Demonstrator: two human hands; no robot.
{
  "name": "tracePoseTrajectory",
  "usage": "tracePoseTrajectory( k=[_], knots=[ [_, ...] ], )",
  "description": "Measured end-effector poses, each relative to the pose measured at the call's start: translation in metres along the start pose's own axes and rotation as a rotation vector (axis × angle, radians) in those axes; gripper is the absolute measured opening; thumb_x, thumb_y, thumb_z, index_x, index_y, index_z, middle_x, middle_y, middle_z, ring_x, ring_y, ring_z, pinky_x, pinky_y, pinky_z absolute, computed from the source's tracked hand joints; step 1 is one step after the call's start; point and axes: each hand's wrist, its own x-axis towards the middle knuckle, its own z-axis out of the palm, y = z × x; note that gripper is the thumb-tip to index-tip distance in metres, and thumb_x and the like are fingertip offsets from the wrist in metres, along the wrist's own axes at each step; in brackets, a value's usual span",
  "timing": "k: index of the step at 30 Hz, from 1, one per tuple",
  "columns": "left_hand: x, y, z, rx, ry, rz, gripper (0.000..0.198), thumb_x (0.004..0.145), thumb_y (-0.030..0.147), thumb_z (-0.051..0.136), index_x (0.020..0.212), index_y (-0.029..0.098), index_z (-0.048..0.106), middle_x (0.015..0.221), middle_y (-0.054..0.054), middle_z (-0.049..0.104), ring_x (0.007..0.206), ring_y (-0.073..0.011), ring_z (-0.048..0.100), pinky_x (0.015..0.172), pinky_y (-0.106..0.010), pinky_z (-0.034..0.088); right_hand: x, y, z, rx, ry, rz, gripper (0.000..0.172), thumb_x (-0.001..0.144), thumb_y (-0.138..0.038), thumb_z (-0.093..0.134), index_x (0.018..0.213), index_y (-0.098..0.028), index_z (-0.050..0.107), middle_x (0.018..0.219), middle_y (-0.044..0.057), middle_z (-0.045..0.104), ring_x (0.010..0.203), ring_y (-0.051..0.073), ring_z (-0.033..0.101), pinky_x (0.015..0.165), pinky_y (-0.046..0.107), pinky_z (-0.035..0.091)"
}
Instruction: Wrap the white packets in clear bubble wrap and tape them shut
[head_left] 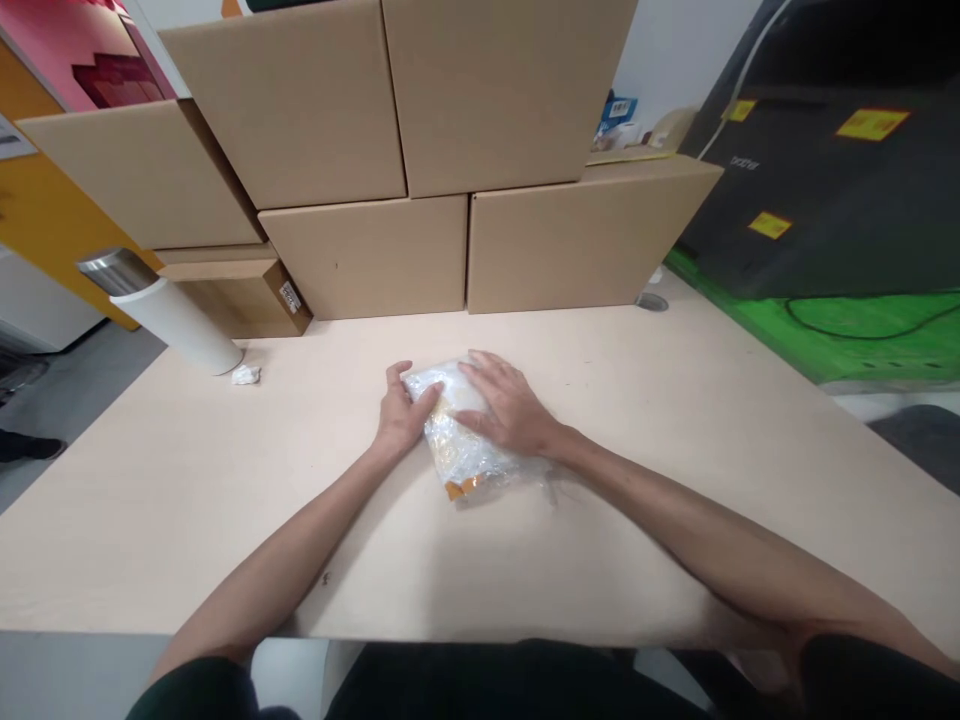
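Observation:
A package in clear, shiny plastic wrap (461,440) lies on the table in front of me, with a strip of orange-brown tape (463,487) at its near corner. What the wrap contains cannot be made out. My left hand (405,412) grips the package's left edge, thumb over the top and fingers along the side. Across its upper right part rests my right hand (510,405), its fingers stretched out and apart on the plastic. Loose, crumpled wrap sticks out below the right wrist.
Cardboard boxes (360,258) are stacked along the table's back edge. At the left stand a white bottle with a steel cap (180,325) and a small brown box (240,295), near a crumpled white scrap (246,374). A black case (825,200) sits on a green surface (847,335) at right.

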Motion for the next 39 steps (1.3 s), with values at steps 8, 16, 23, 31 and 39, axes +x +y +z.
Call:
tracePoseTrajectory(
  k=[8, 16, 23, 31, 39],
  knots=[
    [-0.016, 0.000, -0.016, 0.679, -0.044, 0.648, 0.075, 0.089, 0.067, 0.051, 0.147, 0.021, 0.040, 0.158, -0.020, 0.029, 0.146, -0.0391, 0.028, 0.114, -0.059, 0.027, -0.008, 0.017, 0.001, -0.032, -0.316, 0.038, 0.109, 0.083, -0.085, 0.037, 0.161, -0.015, 0.007, 0.167, 0.018, 0.006, 0.154, 0.036, 0.003, 0.122, 0.058, 0.008],
    [-0.019, 0.003, -0.027, 0.978, -0.426, 0.595, 0.109, 0.076, 0.087, 0.047, 0.158, 0.020, 0.022, 0.165, -0.020, 0.015, 0.151, -0.0412, 0.015, 0.120, -0.062, 0.010, -0.010, 0.026, -0.003, -0.036, -0.407, 0.012, 0.128, 0.070, -0.091, 0.047, 0.161, -0.016, -0.003, 0.168, 0.018, 0.000, 0.153, 0.040, -0.006, 0.121, 0.062, 0.002],
    [-0.018, 0.001, -0.025, 0.989, -0.467, 0.538, 0.110, 0.076, 0.086, 0.047, 0.159, 0.020, 0.019, 0.166, -0.021, 0.010, 0.152, -0.0408, 0.011, 0.119, -0.064, 0.005, -0.011, 0.032, 0.001, -0.006, -0.354, 0.002, 0.126, 0.071, -0.088, 0.051, 0.161, -0.018, -0.004, 0.167, 0.019, 0.002, 0.153, 0.040, -0.001, 0.121, 0.062, 0.008],
    [-0.015, 0.005, -0.029, 0.956, -0.509, 0.506, 0.109, 0.078, 0.083, 0.051, 0.161, 0.024, 0.009, 0.167, -0.017, 0.003, 0.153, -0.0399, 0.004, 0.119, -0.064, 0.001, -0.038, 0.045, -0.007, -0.021, -0.419, 0.018, 0.129, 0.070, -0.087, 0.055, 0.161, -0.020, -0.008, 0.168, 0.016, 0.000, 0.153, 0.040, -0.003, 0.121, 0.062, 0.004],
    [-0.020, 0.009, -0.025, 0.971, -0.444, 0.489, 0.108, 0.076, 0.081, 0.056, 0.159, 0.026, 0.015, 0.168, -0.017, -0.003, 0.151, -0.0466, -0.003, 0.116, -0.069, 0.002, -0.041, 0.038, -0.035, 0.041, -0.400, 0.097, 0.111, 0.080, -0.084, 0.044, 0.161, -0.022, 0.000, 0.168, 0.012, 0.003, 0.154, 0.036, 0.000, 0.122, 0.060, 0.006]
  ],
)
